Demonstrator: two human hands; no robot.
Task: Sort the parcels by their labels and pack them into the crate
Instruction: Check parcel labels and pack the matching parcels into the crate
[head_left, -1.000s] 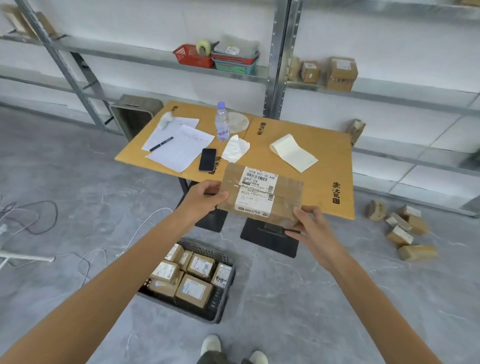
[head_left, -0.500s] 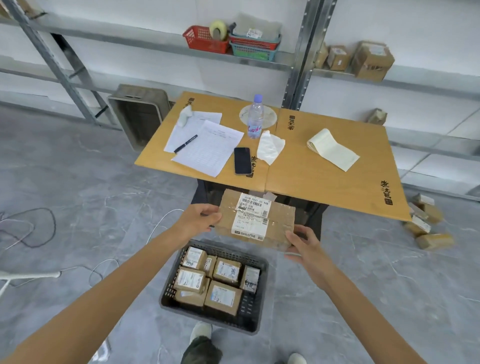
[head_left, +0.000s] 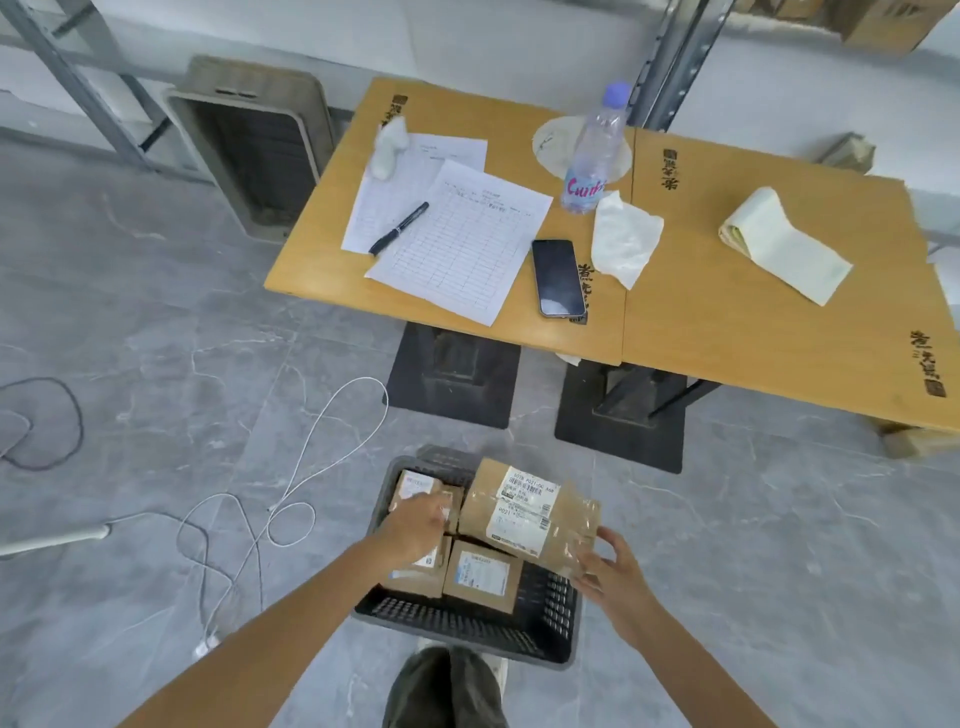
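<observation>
A flat brown parcel (head_left: 524, 514) with white labels and clear tape hangs tilted just above the dark grey crate (head_left: 467, 626) on the floor. My left hand (head_left: 415, 527) holds its left edge, fingertips hidden under it. My right hand (head_left: 608, 569) holds its lower right corner, thumb beside the edge. Several small labelled parcels lie in the crate, one at the front (head_left: 483, 579) and one at the back left (head_left: 415, 486). The big parcel hides the crate's right back part.
Beyond the crate stands a wooden table (head_left: 727, 343) on black bases, with papers, a pen, a phone (head_left: 558, 278), a bottle (head_left: 592, 150), tissue and a label roll (head_left: 779, 249). White cable (head_left: 291, 499) loops left of the crate. Another crate (head_left: 249, 140) leans against the wall.
Both hands have lowered the parcel from table height down onto the crate. My view has tipped downward and closer to the floor.
</observation>
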